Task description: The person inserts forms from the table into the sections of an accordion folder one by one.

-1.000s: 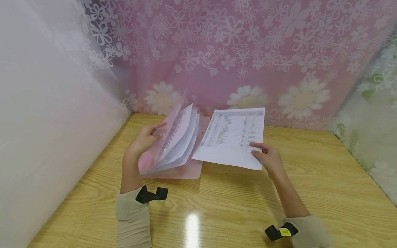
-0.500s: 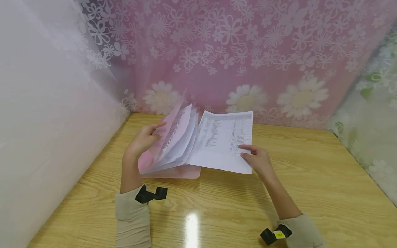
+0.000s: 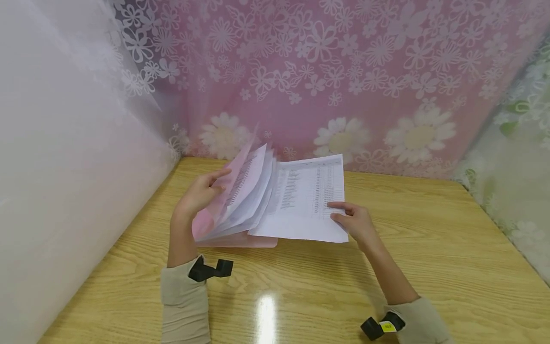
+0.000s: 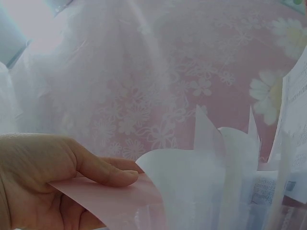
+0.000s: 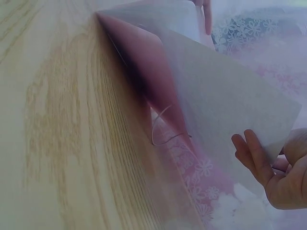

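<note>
A pink folder (image 3: pixel 240 239) lies on the wooden table (image 3: pixel 429 267) with its front cover and several sheets lifted. My left hand (image 3: pixel 202 193) grips the raised pink cover (image 4: pixel 115 201), thumb on top. My right hand (image 3: pixel 354 222) pinches the right edge of a printed white sheet (image 3: pixel 305 200), thumb on top and fingers (image 5: pixel 249 153) underneath. The sheet's left edge lies among the folder's pages, above the bottom cover. In the right wrist view the sheet (image 5: pixel 225 91) arches over the pink folder (image 5: pixel 144 72).
A pink floral curtain (image 3: pixel 326 71) hangs behind the table, a white translucent one (image 3: pixel 64 167) on the left and a green floral one (image 3: pixel 515 157) on the right. Black straps sit on both wrists.
My right hand has moved the printed sheet leftward, from beside the folder to partly inside it. The left hand stayed holding the cover open.
</note>
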The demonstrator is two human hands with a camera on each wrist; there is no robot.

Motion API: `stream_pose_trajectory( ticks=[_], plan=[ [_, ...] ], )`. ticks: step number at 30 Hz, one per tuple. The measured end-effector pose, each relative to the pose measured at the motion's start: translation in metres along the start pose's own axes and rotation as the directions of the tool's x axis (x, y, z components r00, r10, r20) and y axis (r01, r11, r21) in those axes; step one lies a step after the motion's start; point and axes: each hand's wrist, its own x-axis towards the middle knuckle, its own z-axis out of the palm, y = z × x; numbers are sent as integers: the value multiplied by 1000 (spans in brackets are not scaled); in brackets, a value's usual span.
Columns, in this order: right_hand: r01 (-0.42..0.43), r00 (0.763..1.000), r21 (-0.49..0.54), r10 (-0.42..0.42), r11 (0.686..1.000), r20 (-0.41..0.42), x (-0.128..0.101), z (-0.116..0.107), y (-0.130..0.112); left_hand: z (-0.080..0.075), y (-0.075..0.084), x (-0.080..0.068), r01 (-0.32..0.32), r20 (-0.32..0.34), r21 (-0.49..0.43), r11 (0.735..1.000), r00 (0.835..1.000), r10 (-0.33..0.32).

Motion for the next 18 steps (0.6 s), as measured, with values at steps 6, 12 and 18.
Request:
stream_pose_trajectory(
  ticks=[6,12,18],
  plan=[
    [14,1000,-8,-14,1000,8,2,9,0,0,2,0,8,-1,22,1000,1000,-8],
    [27,1000,-34,-27,999,7,7,17,-5,1,-1,2,18,-1,30,999,1000,-18],
    [27,999,-39,-26,999,24,14,24,-8,1,-2,3,17,-4,30,999,1000,-16]
  ],
)
